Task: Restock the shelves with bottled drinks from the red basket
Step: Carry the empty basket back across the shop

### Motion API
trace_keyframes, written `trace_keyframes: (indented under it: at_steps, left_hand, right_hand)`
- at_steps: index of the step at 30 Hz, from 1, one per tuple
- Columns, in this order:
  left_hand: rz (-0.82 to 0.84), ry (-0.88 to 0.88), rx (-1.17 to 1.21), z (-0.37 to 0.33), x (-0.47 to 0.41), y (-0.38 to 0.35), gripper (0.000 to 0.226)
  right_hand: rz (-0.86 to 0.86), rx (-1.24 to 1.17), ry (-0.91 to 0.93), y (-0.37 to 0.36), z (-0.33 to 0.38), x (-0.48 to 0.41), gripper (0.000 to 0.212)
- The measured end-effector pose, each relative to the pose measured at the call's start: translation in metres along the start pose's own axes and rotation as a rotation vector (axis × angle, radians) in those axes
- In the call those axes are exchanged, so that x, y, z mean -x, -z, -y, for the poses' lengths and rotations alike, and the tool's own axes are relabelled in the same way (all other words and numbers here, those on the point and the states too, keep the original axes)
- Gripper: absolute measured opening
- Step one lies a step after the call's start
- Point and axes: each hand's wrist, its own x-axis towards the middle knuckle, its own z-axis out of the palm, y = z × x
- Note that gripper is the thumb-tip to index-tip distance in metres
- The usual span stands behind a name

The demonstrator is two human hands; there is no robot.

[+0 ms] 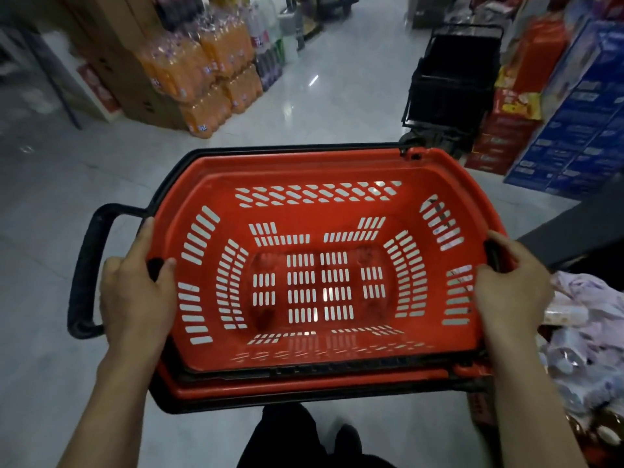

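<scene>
My left grip curls over the left rim of the red basket and my right grip wraps its right rim, holding it level above the pale, glossy floor. Its black handle juts out to the left. Shrink-wrapped packs of orange bottles and cardboard boxes are stacked along the aisle's left side. A black cart and blue cartons stand on the right.

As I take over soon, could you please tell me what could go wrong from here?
The red basket held by the left hand and right hand is empty, so there is nothing to shelve. Its black handle juts sideways and might snag the orange drink packs. The black trolley ahead narrows the aisle.
</scene>
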Motion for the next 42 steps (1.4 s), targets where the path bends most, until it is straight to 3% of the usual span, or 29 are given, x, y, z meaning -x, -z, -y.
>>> trace_keyframes:
  at_steps: [14,42]
  left_hand:
    - [0.049,0.091,0.093,-0.025,-0.269,-0.142,0.063]
    - [0.212,-0.198,0.000,-0.191,-0.777,-0.395,0.061]
  right_hand:
    - [0.007,0.124,0.069,-0.212,0.120,-0.171,0.045]
    - [-0.157,0.111,-0.219,-0.572,0.243,-0.515,0.053]
